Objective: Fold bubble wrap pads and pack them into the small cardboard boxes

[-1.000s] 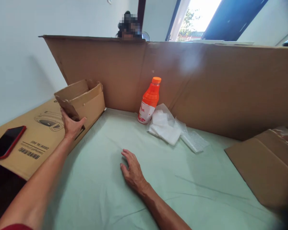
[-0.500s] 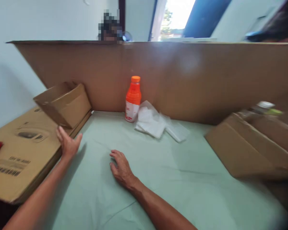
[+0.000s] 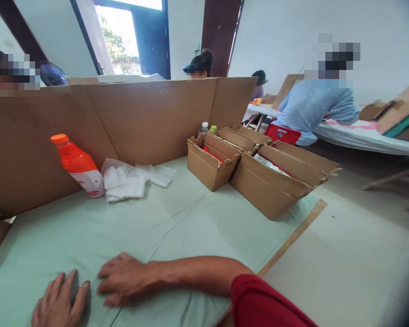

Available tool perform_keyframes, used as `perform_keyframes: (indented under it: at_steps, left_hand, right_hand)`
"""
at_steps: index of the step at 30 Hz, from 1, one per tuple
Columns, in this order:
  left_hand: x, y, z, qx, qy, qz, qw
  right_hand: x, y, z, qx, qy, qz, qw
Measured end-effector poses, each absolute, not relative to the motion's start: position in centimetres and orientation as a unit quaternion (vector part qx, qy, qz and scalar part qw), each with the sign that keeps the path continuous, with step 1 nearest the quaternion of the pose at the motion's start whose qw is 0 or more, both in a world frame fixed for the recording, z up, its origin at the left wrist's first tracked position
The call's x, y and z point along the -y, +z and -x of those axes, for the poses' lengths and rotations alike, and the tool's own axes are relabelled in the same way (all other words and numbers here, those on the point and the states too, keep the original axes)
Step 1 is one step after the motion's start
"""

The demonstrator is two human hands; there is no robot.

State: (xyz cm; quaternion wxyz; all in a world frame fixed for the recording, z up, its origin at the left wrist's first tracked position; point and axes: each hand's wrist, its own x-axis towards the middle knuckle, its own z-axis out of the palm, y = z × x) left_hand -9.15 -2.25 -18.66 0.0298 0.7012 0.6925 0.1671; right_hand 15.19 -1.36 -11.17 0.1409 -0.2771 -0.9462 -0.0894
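Observation:
My left hand [image 3: 59, 302] lies on the pale green cloth [image 3: 177, 236] at the bottom left, fingers spread and nothing in it. Close beside it, my right hand [image 3: 124, 278] rests low over the same cloth, palm down, fingers apart and a little blurred; it holds nothing that shows. Beyond the hands, an orange bottle [image 3: 78, 163] with a white lower label stands against the cardboard wall. Touching its base on the right are folded white plastic bags [image 3: 124, 181].
Small cardboard boxes [image 3: 269, 186] with things inside stand at the table's right. Behind them are a clear bottle [image 3: 203, 129] and a green cap. A tall cardboard panel [image 3: 157, 113] borders the back. Co-workers sit beyond; one in a light blue top [image 3: 313, 109] is on the right.
The view has swung right, bringing the boxes and co-workers into sight. My left hand has come away from the large carton's edge onto the cloth, close to my right hand.

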Motion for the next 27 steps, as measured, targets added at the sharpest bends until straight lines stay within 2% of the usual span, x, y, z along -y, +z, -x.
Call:
perform_keyframes:
  at_steps: [2, 7, 11, 14, 18, 24, 27]
  left_hand:
    - [3.0, -17.9, 6.4, -0.689, 0.151, -0.709, 0.010]
    - [5.9, -17.2, -1.5, -0.580, 0.158, -0.799, 0.013]
    - [8.2, -17.7, -5.9, -0.466, 0.207, -0.860, 0.011]
    - [9.1, -18.2, -7.0, -0.428, 0.254, -0.867, 0.020]
    - [8.7, -18.9, -6.4, -0.424, 0.304, -0.849, 0.085]
    - [9.2, -17.3, -6.5, -0.515, 0.364, -0.744, 0.221]
    - [10.3, -15.3, -7.7, -0.546, 0.381, -0.694, 0.273]
  right_hand:
    - [0.8, -8.0, -21.1, 0.914, -0.069, 0.380, 0.123]
    - [-3.6, 0.8, -37.0, 0.713, -0.135, 0.651, 0.223]
    - [-5.9, 3.8, -45.8, 0.633, -0.148, 0.719, 0.247]
    - [-6.1, 3.8, -48.7, 0.631, -0.132, 0.727, 0.237]
    - [-4.3, 3.5, -48.8, 0.668, -0.118, 0.697, 0.232]
    - [5.6, 4.7, -45.7, 0.799, -0.048, 0.554, 0.230]
    - [10.6, 5.1, -45.0, 0.818, 0.019, 0.496, 0.291]
